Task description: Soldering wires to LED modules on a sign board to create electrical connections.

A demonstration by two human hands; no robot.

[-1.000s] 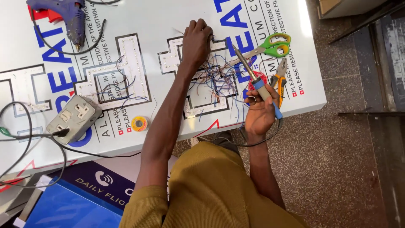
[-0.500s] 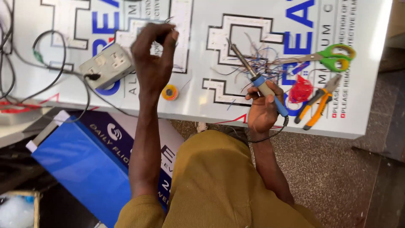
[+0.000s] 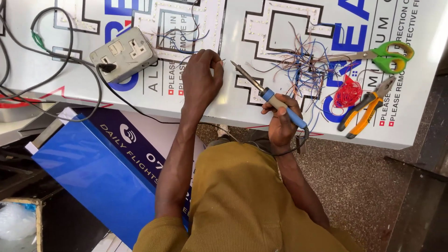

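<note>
Soldering iron (image 3: 275, 100): gripped by the right hand (image 3: 280, 122), fingers wrapped round the blue handle; long axis diagonal, metal tip pointed up-left over the white sign panel (image 3: 224, 100).
Left hand (image 3: 201, 81): laid on the panel, fingertips pressed together as if pinching something too small to be made out.
Wire tangle (image 3: 303, 70): spread on the panel, right of the tip.
Socket box (image 3: 123, 53): plugged, left of the left hand.
Scissors (image 3: 378, 53), pliers (image 3: 366, 107): laid at right.

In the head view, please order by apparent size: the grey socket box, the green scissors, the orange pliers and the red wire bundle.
1. Green scissors, longest.
2. Grey socket box and orange pliers: they look about alike, so not ranked.
3. Red wire bundle, smallest.
</note>
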